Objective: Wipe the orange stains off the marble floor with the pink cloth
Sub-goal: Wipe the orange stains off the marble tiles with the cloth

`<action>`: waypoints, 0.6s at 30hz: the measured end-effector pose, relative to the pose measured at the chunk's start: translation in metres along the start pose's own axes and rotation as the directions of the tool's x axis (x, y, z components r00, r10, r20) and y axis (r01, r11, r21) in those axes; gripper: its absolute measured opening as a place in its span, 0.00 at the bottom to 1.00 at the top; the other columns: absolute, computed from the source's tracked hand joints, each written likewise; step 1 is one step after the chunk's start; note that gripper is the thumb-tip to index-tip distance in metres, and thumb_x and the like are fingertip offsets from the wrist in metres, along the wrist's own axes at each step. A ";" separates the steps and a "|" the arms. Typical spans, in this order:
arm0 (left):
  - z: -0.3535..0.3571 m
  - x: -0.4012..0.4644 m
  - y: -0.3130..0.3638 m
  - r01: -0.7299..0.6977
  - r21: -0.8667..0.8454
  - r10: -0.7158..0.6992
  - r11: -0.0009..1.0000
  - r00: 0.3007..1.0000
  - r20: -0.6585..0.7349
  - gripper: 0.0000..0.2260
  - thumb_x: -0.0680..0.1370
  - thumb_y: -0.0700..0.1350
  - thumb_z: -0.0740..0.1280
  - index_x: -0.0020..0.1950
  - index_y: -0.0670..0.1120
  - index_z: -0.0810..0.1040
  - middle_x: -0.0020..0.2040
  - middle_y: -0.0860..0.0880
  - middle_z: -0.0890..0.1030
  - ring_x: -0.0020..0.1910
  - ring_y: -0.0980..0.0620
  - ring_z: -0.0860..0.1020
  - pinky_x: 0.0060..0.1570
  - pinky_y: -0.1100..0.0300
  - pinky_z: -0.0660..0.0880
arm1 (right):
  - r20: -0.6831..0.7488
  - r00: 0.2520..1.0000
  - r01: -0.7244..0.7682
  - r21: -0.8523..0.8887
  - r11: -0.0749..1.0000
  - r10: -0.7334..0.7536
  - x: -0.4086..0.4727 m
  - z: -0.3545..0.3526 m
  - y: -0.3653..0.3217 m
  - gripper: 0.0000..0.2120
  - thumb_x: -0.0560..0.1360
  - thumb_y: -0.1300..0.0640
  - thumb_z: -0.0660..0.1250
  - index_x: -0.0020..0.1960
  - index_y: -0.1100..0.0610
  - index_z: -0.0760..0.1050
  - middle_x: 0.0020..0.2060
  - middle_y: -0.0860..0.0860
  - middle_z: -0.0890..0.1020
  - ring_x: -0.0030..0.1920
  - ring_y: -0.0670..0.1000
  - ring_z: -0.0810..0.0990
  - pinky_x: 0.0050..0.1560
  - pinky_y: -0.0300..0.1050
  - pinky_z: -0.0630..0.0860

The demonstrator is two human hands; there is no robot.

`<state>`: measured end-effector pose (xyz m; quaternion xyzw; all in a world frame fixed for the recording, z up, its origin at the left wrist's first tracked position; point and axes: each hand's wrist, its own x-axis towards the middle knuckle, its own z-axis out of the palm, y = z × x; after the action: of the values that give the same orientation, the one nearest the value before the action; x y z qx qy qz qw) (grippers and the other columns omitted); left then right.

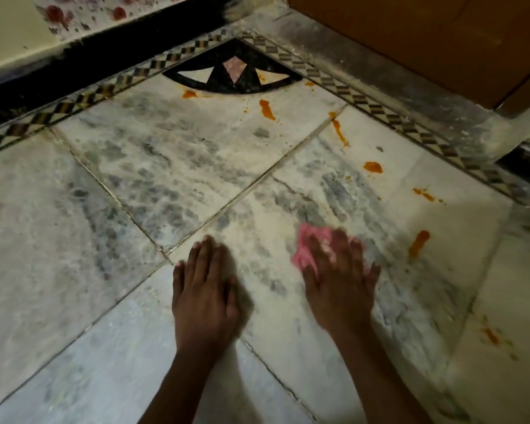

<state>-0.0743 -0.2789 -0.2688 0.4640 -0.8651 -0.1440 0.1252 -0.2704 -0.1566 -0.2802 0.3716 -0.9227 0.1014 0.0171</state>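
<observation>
My right hand (pixel 341 280) presses a small pink cloth (pixel 303 249) flat on the marble floor (pixel 166 166); the cloth shows mostly past my fingers on the left and the hand is blurred. My left hand (pixel 204 289) lies flat on the floor beside it, fingers together, holding nothing. Several orange stains mark the floor: one streak (pixel 419 242) just right of the cloth, a blob (pixel 373 167) farther off, a streak (pixel 267 109) and a smear (pixel 189 94) near the black inlay, and faint marks (pixel 491 335) at the right.
A black and white corner inlay (pixel 233 68) and a checkered border strip (pixel 380 111) frame the floor. A wall with a black skirting (pixel 89 62) runs along the far left. A brown wooden panel (pixel 426 35) stands at the far right.
</observation>
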 end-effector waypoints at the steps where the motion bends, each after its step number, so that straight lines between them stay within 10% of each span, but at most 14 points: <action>1: 0.000 0.001 0.000 0.003 0.004 -0.003 1.000 1.000 -0.003 0.29 0.80 0.52 0.59 0.81 0.46 0.68 0.84 0.47 0.63 0.84 0.45 0.60 0.81 0.42 0.56 | -0.010 0.995 -0.095 0.002 0.995 0.095 0.024 0.004 -0.005 0.27 0.82 0.35 0.49 0.81 0.33 0.60 0.85 0.52 0.60 0.84 0.64 0.58 0.80 0.72 0.50; 4: -0.001 0.002 0.002 0.005 0.017 -0.005 1.000 1.000 0.002 0.29 0.80 0.53 0.59 0.80 0.46 0.68 0.84 0.46 0.64 0.83 0.44 0.62 0.80 0.42 0.57 | -0.019 0.984 -0.175 0.080 0.981 0.177 0.076 0.017 -0.039 0.29 0.80 0.37 0.51 0.80 0.37 0.66 0.83 0.57 0.63 0.82 0.71 0.59 0.80 0.74 0.52; 10: -0.011 0.002 0.005 0.010 0.002 -0.010 1.000 1.000 0.009 0.29 0.80 0.54 0.57 0.80 0.45 0.70 0.83 0.45 0.66 0.82 0.42 0.64 0.79 0.40 0.59 | 0.014 0.976 0.218 0.035 0.975 -0.218 -0.053 -0.010 -0.017 0.27 0.84 0.39 0.52 0.83 0.36 0.58 0.86 0.50 0.55 0.85 0.62 0.53 0.81 0.67 0.55; 15: -0.007 0.002 0.002 -0.025 -0.022 0.025 0.999 1.000 -0.006 0.32 0.75 0.52 0.59 0.79 0.43 0.71 0.82 0.43 0.67 0.81 0.40 0.65 0.78 0.38 0.61 | -0.089 0.972 -0.212 0.046 0.976 0.215 -0.004 0.000 0.008 0.27 0.84 0.38 0.53 0.81 0.40 0.65 0.82 0.58 0.65 0.80 0.69 0.63 0.79 0.72 0.57; 18: -0.006 -0.001 0.001 -0.032 -0.045 0.033 0.998 0.999 0.012 0.30 0.74 0.50 0.60 0.75 0.42 0.74 0.80 0.41 0.70 0.79 0.38 0.67 0.76 0.37 0.63 | -0.047 0.991 -0.119 0.081 0.990 0.123 0.008 0.001 -0.020 0.28 0.80 0.40 0.55 0.79 0.41 0.70 0.82 0.59 0.65 0.80 0.72 0.62 0.79 0.75 0.57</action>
<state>-0.0724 -0.2779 -0.2626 0.4460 -0.8698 -0.1642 0.1325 -0.2625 -0.1767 -0.2771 0.3125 -0.9381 0.1480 0.0205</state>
